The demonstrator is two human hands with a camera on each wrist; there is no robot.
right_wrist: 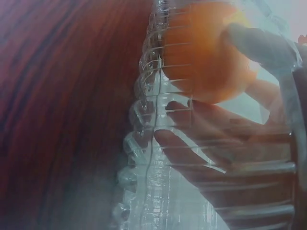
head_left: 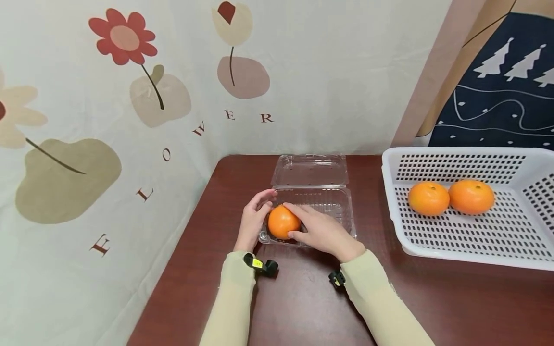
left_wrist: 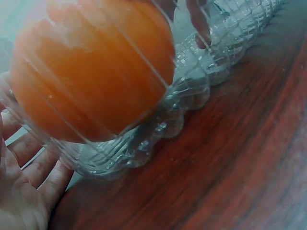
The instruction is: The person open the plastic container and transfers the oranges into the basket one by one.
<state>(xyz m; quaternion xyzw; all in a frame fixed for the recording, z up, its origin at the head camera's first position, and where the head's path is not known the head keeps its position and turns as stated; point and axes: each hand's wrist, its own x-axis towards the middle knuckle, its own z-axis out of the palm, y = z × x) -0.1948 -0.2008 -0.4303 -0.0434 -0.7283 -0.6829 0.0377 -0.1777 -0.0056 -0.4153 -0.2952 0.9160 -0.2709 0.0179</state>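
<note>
A clear plastic clamshell box (head_left: 339, 214) lies on the table, its lid (head_left: 309, 170) folded back flat behind it. Inside its near left corner is an orange (head_left: 282, 224), seen through the wall in both wrist views. My right hand (head_left: 322, 231) reaches into the box and holds that orange, thumb at the near side and fingers over the far side. Along the outside of the left wall rests my left hand (head_left: 251, 222), with fairly straight fingers (left_wrist: 36, 165) against the plastic.
To the right stands a white perforated basket (head_left: 396, 230) with two more oranges (head_left: 472, 197) in it. The dark red wooden table (head_left: 294, 293) meets a wall hanging (head_left: 329, 96) with printed flowers at its back and left edges.
</note>
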